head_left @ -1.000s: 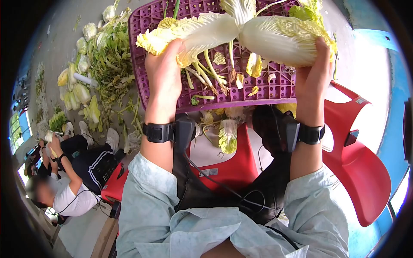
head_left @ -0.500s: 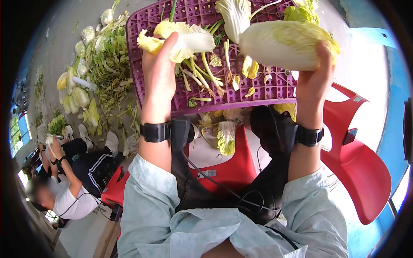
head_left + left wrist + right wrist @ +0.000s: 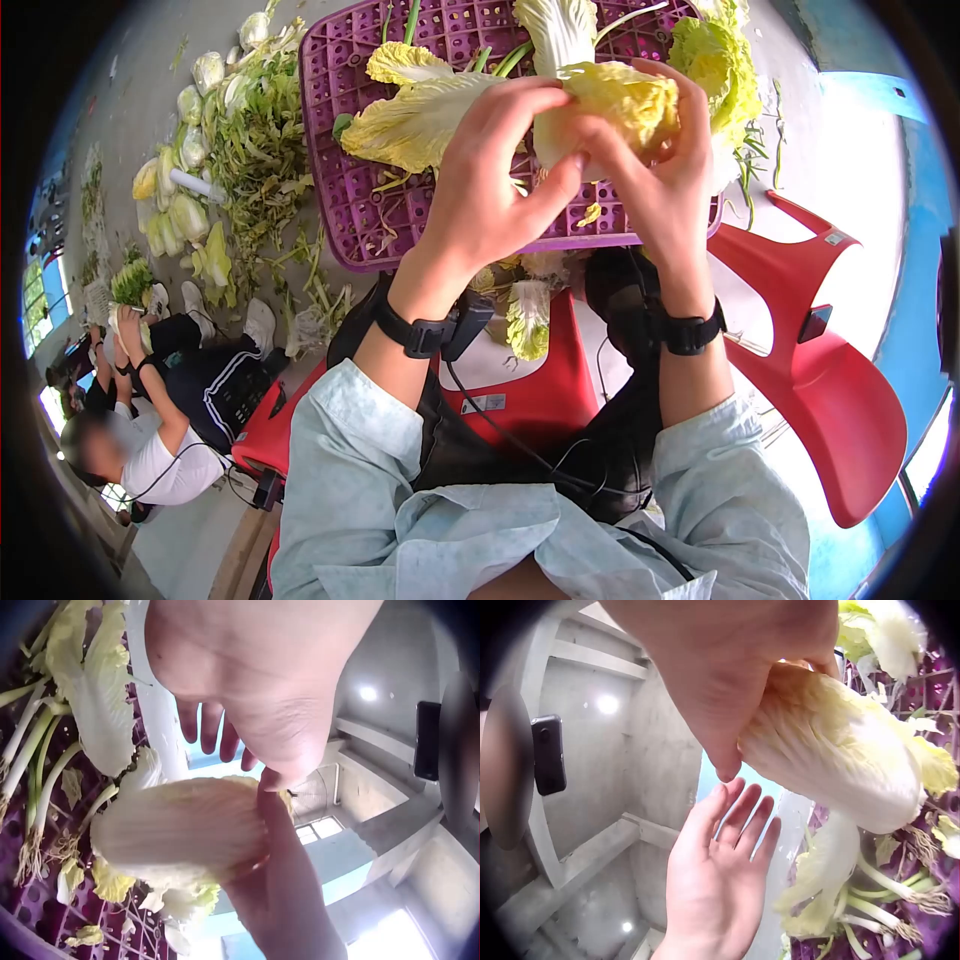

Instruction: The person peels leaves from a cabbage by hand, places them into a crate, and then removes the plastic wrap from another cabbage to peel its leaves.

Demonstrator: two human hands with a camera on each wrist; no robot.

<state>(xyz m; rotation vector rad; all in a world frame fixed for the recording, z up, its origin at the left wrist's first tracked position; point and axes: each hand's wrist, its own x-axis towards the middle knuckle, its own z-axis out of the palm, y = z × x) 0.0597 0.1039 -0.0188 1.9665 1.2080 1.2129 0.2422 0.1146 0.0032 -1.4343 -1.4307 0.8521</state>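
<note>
My right hand (image 3: 665,180) grips a trimmed napa cabbage (image 3: 840,750) by its yellow leafy end, over the purple crate (image 3: 345,215). The pale cabbage body (image 3: 180,829) points away to the far side. Close beside that leafy end is my left hand (image 3: 490,170), its fingers extended and its palm bare in the right wrist view. A loose cabbage leaf (image 3: 415,125), yellow at the edge, lies on the crate left of the hands. Another pale leaf (image 3: 560,40) lies at the far middle. Spring onions (image 3: 49,765) with roots rest on the crate, partly hidden behind my hands in the head view.
More leafy greens (image 3: 715,70) sit at the crate's right edge. On the floor at left lie several cabbages (image 3: 190,215) and a heap of greens (image 3: 255,140). Red chairs (image 3: 830,380) stand right and below. Another person (image 3: 175,430) sits at left.
The leaf that my left hand held now lies on the crate. My left hand has moved right to the cabbage, and my right hand has turned its leafy end toward me and leftward.
</note>
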